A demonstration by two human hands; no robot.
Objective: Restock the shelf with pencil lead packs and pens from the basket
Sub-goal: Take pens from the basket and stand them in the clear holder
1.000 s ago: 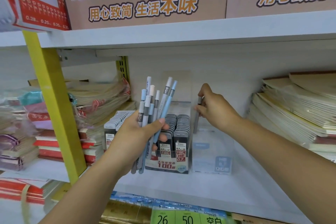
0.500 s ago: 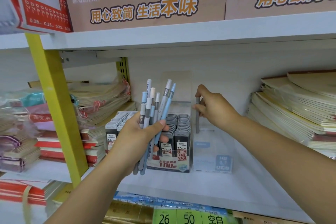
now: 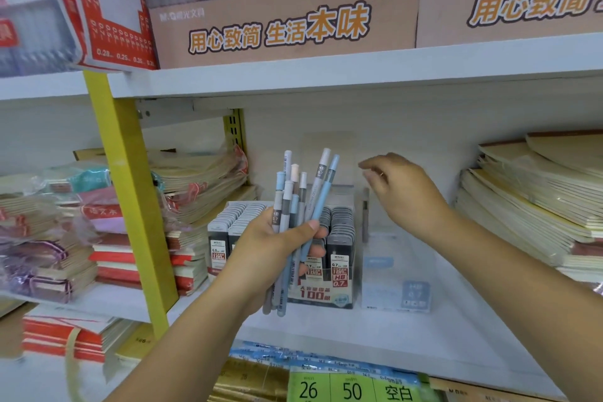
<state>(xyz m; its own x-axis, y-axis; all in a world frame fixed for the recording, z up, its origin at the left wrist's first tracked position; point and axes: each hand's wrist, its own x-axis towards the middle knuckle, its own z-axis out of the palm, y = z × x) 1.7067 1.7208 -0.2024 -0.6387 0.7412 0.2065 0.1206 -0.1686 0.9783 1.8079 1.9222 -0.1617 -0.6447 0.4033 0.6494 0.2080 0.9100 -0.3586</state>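
My left hand (image 3: 270, 248) grips a bundle of several pens (image 3: 295, 206), blue, grey and white, held upright in front of the shelf. Behind it stand display boxes of black pencil lead packs (image 3: 339, 232). To their right sits a clear plastic pen holder (image 3: 396, 271) with one grey pen (image 3: 366, 212) standing at its back left corner. My right hand (image 3: 401, 192) hovers just above and right of that pen, fingers loose, holding nothing. No basket is in view.
Stacks of notebooks (image 3: 535, 206) fill the shelf's right side. More wrapped notebooks (image 3: 195, 189) lie left, past a yellow upright (image 3: 130, 199). Brown cartons (image 3: 284, 16) sit on the upper shelf. The white shelf board (image 3: 391, 336) runs below the holder.
My right hand has let go of the grey pen, which now stands in the clear holder, and has lifted slightly up and right. My left hand keeps the bundle still.
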